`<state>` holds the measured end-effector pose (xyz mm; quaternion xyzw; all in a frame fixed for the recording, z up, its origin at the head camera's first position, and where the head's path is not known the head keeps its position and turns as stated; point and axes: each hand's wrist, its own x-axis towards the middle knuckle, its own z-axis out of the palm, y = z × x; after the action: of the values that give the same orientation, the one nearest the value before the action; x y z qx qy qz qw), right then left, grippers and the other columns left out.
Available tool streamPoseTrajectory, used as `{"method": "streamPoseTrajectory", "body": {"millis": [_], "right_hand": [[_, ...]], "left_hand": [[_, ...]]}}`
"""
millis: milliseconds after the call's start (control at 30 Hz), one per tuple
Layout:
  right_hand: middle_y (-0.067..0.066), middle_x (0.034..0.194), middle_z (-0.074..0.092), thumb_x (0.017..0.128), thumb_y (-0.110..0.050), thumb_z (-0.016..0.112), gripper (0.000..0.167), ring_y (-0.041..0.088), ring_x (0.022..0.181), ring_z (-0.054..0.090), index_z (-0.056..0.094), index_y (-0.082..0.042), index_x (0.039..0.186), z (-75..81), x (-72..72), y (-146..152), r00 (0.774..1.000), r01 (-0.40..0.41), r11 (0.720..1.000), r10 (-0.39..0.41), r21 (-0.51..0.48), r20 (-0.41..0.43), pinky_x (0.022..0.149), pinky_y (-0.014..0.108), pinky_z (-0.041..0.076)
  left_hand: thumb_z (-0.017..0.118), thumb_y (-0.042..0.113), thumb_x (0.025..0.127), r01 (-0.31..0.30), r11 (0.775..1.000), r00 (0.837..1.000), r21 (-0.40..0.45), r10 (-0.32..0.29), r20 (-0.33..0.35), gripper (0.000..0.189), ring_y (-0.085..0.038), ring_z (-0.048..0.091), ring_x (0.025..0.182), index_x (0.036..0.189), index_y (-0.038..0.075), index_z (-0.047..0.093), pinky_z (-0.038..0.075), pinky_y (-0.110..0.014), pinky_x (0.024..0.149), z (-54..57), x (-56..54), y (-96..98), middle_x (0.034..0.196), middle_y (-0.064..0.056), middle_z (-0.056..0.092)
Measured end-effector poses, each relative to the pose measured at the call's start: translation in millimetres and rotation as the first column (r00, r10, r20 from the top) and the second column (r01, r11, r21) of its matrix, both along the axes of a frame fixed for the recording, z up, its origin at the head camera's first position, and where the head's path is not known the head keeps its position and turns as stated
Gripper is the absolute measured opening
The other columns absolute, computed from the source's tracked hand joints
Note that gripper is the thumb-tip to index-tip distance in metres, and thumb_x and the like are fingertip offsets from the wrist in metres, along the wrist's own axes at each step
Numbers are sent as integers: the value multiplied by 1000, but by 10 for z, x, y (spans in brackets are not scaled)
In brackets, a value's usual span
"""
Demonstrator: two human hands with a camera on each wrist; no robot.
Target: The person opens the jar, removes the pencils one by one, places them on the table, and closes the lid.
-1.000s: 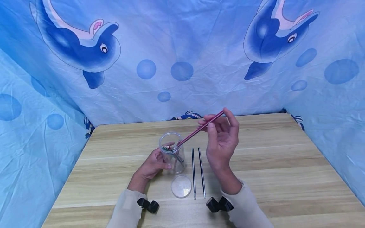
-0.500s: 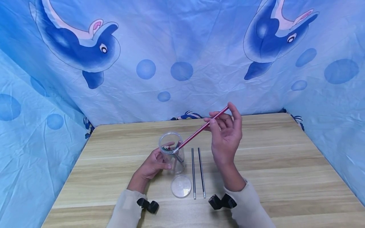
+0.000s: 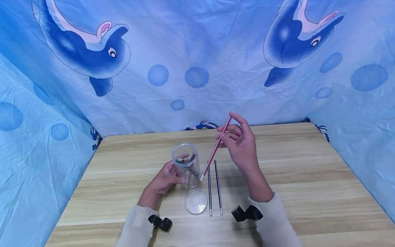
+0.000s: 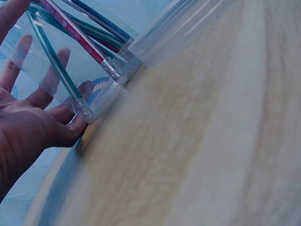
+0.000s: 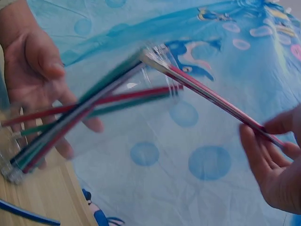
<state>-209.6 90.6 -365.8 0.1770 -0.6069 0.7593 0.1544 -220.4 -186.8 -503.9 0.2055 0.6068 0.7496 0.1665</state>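
Observation:
My left hand [image 3: 164, 179] grips a clear plastic jar [image 3: 182, 164] from its left side, thumb in front and fingers behind. Several pencils lean inside it, among them a red pencil [image 4: 87, 44] and a green pencil [image 4: 56, 66], eraser ends at the bottom. To the right of the jar, my right hand [image 3: 242, 147] pinches another red pencil [image 3: 213, 154], its eraser end pointing down beside the jar wall. The forefinger touches this pencil's top end. Below the jar lies a round clear lid [image 3: 196, 202]. Two dark pencils, one left [image 3: 210, 192] and one right [image 3: 218, 188], lie side by side.
Everything stands on a wood-grain table [image 3: 308, 171]. Behind it hangs a blue curtain [image 3: 234, 96] printed with dolphins. Small black cameras sit on both wrists, one on the left sleeve [image 3: 160, 222] and one on the right [image 3: 247, 213].
The red pencil in my right hand has swung off the jar's rim to a steeper slant, its eraser end now lower and right of the jar. The left hand and jar have stayed put.

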Motion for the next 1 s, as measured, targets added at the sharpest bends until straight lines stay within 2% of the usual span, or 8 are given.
{"method": "streamPoseTrajectory", "body": {"millis": [133,233,433,633,733,833,933,1000], "right_hand": [[25,106,67,91,8,62,60,36,85,70,46,-12,145,-42,-71,114,992,-109,977,96,181,76,66,42,61],[28,109,66,92,6,62,59,36,87,70,45,-12,145,-126,-127,165,980,-176,951,146,254,133,66,42,61],[29,112,60,92,5,62,59,30,89,69,44,-11,146,-437,-244,213,937,-287,922,215,258,275,67,45,61],[21,104,51,93,6,61,59,33,88,66,40,-3,147,-928,-367,355,860,-422,875,304,238,409,70,45,61],[20,105,51,91,6,61,61,35,89,65,38,0,148,-1119,-387,398,831,-446,865,304,232,466,71,42,61],[22,107,51,90,7,61,64,35,90,65,37,1,148,-1228,-374,381,808,-457,859,294,229,511,72,40,61],[25,108,53,88,8,63,63,31,87,64,39,1,147,-1283,-353,348,809,-443,851,242,284,535,72,39,60],[23,105,56,87,6,65,61,27,83,63,43,0,144,-1299,-339,329,830,-417,833,187,363,526,68,34,59]], "left_hand": [[82,0,71,5,1000,1000,4,-5,-1,88,-18,37,142,148,2,42,1,-52,120,-2,-6,12,144,-7,55],[82,0,72,6,1000,1000,6,-6,-4,86,-17,37,143,148,3,43,1,-52,120,-6,2,3,145,-7,54],[83,1,71,4,1000,1000,18,-3,-16,86,-17,37,142,148,1,43,0,-54,120,-16,34,-43,145,-7,54],[80,-3,72,17,1000,999,26,-16,-28,86,-19,38,142,148,0,40,0,-54,120,-40,-7,-36,143,-8,56],[81,-1,72,17,999,1000,28,-17,-20,85,-18,37,142,148,2,43,-1,-54,119,-40,-8,-26,143,-7,56],[83,0,72,9,1000,1000,26,-9,-12,84,-19,36,143,147,4,45,-1,-55,120,-25,14,-31,143,-8,56],[82,0,72,4,1000,1000,19,-4,-7,85,-19,36,143,147,3,44,0,-55,120,-2,23,-28,143,-8,56],[82,-1,72,4,1000,1000,15,-4,-6,86,-20,37,143,148,2,42,1,-55,120,7,26,-30,143,-8,56]]}}
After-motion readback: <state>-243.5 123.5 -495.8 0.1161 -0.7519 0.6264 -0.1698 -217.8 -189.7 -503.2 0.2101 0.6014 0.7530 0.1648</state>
